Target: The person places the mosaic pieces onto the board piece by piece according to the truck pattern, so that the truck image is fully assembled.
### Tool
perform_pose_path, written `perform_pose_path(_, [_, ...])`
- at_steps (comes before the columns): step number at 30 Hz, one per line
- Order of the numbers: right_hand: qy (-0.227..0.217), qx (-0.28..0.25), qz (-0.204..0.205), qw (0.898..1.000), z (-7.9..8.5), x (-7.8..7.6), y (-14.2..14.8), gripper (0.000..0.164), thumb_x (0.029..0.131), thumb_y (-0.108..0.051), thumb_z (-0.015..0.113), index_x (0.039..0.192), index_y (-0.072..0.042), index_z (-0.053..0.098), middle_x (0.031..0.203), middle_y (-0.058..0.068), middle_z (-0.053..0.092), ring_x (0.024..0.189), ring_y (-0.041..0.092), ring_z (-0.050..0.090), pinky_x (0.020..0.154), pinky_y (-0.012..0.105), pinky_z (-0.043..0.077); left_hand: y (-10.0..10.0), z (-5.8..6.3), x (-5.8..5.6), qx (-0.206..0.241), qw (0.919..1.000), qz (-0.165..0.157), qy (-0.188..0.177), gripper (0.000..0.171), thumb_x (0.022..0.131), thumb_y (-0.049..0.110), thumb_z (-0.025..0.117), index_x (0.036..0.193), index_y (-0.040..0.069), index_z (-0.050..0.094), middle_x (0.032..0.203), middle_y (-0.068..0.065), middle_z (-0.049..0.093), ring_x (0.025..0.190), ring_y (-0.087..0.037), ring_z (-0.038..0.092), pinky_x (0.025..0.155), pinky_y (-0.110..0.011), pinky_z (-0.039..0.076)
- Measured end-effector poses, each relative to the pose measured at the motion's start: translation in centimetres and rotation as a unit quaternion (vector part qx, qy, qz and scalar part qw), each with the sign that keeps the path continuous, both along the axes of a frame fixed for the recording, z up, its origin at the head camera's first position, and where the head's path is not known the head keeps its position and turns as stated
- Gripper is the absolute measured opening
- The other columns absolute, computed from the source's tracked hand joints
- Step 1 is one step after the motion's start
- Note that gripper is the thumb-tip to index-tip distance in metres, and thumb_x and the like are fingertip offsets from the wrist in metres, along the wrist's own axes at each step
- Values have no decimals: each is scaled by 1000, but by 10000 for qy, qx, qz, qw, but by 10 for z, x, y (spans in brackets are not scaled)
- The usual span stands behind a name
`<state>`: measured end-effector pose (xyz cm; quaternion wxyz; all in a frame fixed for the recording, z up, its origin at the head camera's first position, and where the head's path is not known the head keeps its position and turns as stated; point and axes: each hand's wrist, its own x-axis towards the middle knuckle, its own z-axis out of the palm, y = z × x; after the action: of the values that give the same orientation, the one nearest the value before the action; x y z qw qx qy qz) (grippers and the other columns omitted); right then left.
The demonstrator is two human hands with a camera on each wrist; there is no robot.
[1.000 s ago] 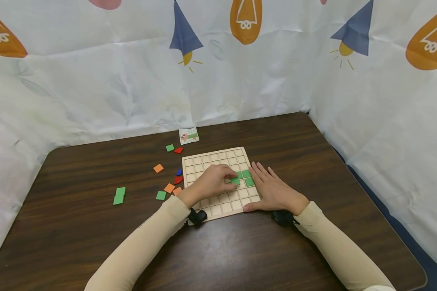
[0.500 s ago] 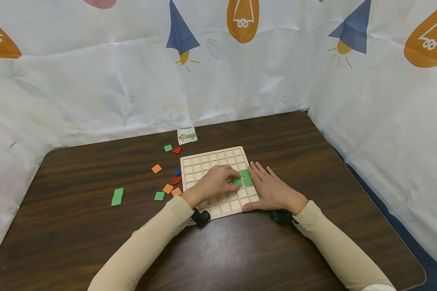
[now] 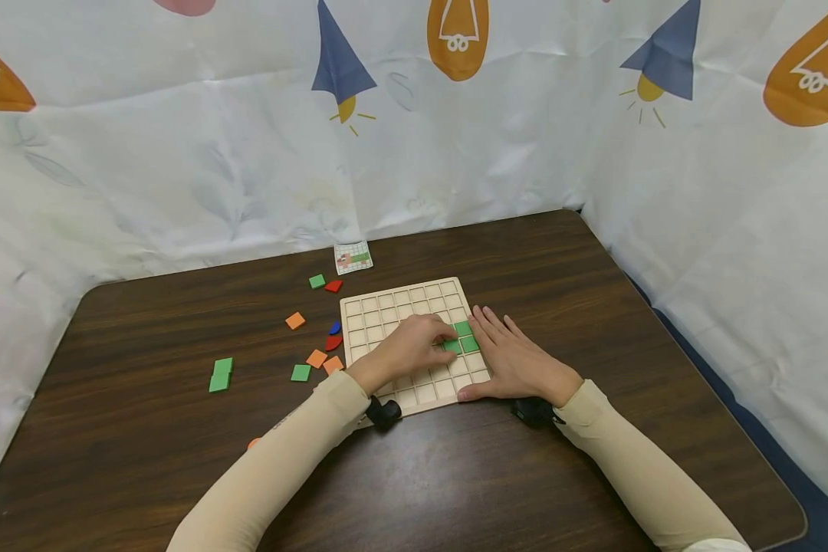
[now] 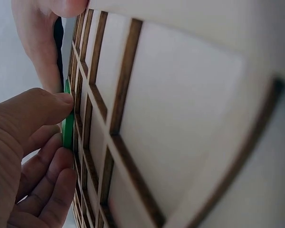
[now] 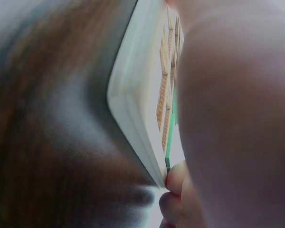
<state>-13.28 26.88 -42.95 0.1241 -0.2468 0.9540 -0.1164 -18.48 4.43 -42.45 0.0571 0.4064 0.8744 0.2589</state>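
Observation:
A pale wooden grid board (image 3: 424, 387) lies on the dark table. My left hand (image 3: 410, 345) is over its middle, thumb and fingers pinching a green square tile (image 3: 451, 347) at the grid; the left wrist view shows this tile's green edge (image 4: 67, 130) between thumb and fingertips. Right beside it, two more green tiles (image 3: 469, 344) sit in cells near the right edge. My right hand (image 3: 520, 364) rests along that edge with straight fingers, its thumb at the near right corner. In the right wrist view, my palm covers much of the board (image 5: 137, 109).
Left of the board lie loose orange squares (image 3: 295, 320), red pieces (image 3: 333, 343), a blue piece (image 3: 334, 327) and green squares (image 3: 300, 372). Farther left are two overlapping green tiles (image 3: 221, 375). A small pattern card (image 3: 353, 258) lies at the table's back edge, by a white curtain (image 3: 248, 176).
My left hand has moved slightly right with its green tile, nearer the other green tiles. The right hand has stayed in place. The head view has shifted a little.

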Motion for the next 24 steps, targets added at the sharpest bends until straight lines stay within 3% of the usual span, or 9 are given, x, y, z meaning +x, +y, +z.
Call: perform_pose_path(24, [-44,16,-20,10000,0,0,0,130,81,-85,62,166,-3,8,175,19,5,164,37,5,130,63,16,-3,4,0,56,9999,31,-86,27,90,18,77,115,9,79,104,-5,78,93,-15,72,86,-32,60])
